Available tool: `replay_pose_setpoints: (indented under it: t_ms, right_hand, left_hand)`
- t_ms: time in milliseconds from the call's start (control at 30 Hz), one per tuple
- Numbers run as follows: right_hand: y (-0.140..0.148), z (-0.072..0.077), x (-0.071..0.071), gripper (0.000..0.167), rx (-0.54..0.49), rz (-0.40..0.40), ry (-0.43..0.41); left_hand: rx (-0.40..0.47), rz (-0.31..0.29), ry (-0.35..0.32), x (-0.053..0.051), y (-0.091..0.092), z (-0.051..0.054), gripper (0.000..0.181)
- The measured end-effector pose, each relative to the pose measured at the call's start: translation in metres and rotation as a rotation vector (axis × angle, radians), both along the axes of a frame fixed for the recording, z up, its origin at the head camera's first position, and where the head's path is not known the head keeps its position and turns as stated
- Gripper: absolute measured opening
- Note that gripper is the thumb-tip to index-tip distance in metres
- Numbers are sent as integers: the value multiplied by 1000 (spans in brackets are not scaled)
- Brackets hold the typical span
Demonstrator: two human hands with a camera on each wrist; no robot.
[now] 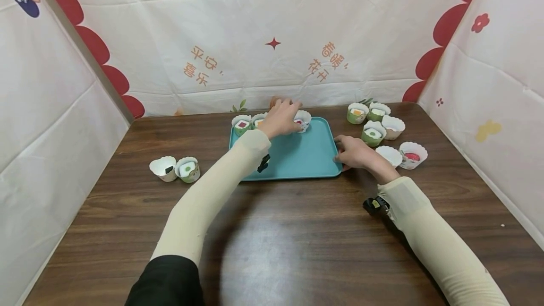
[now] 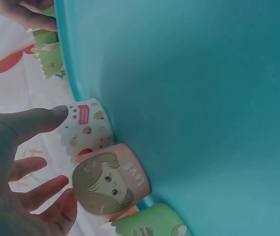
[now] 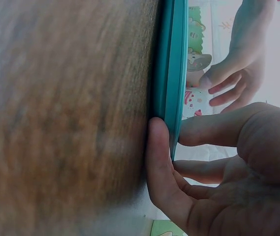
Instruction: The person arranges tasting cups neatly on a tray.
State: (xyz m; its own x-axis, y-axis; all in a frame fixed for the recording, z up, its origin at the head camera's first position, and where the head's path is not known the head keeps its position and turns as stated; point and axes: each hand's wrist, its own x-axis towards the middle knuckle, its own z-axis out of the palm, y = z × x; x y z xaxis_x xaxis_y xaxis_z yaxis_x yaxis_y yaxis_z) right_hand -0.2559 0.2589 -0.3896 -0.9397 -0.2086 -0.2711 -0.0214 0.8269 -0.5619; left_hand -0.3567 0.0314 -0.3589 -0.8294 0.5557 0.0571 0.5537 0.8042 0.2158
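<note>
A turquoise tray (image 1: pixel 297 155) lies on the table with paper cups along its back edge. At the back left of it are a green cup (image 1: pixel 242 125) with a white item with a red centre, and another with a yellow centre (image 1: pixel 258 121). My left hand (image 1: pixel 280 118) hovers over this row, fingers loosely spread. Its thumb is by a white cake-print cup (image 2: pixel 88 125); the fingers are near a pink "LOVE" cup (image 2: pixel 114 179). Whether they touch is unclear. My right hand (image 1: pixel 356 151) grips the tray's right rim (image 3: pixel 171 73) between thumb and fingers.
Several cups with small food-like pieces stand right of the tray, among them a green one (image 1: pixel 374 133) and a white one (image 1: pixel 413 156). Two more cups, one white (image 1: pixel 163 169) and one green (image 1: pixel 188 170), stand on the left. Printed cloth (image 1: pixel 272 60) walls the table's back and sides.
</note>
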Motion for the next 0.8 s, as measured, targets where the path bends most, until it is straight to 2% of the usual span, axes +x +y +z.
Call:
replay_pose_setpoints:
  t_ms: [200,367,567,800]
  right_hand:
    - [0,0,0,68,-1,-5,-2]
    - [-2,0,0,68,4,-3,-1]
    - [-2,1,-2,68,7,4,3]
    - [0,2,-1,68,28,13,7]
  left_hand:
    - [85,4,-41,5,-11,8,79]
    - [250,43,-57,12,-27,14,71]
    - [411,53,-7,21,-52,19,61]
    - [414,54,93,30,-75,19,54]
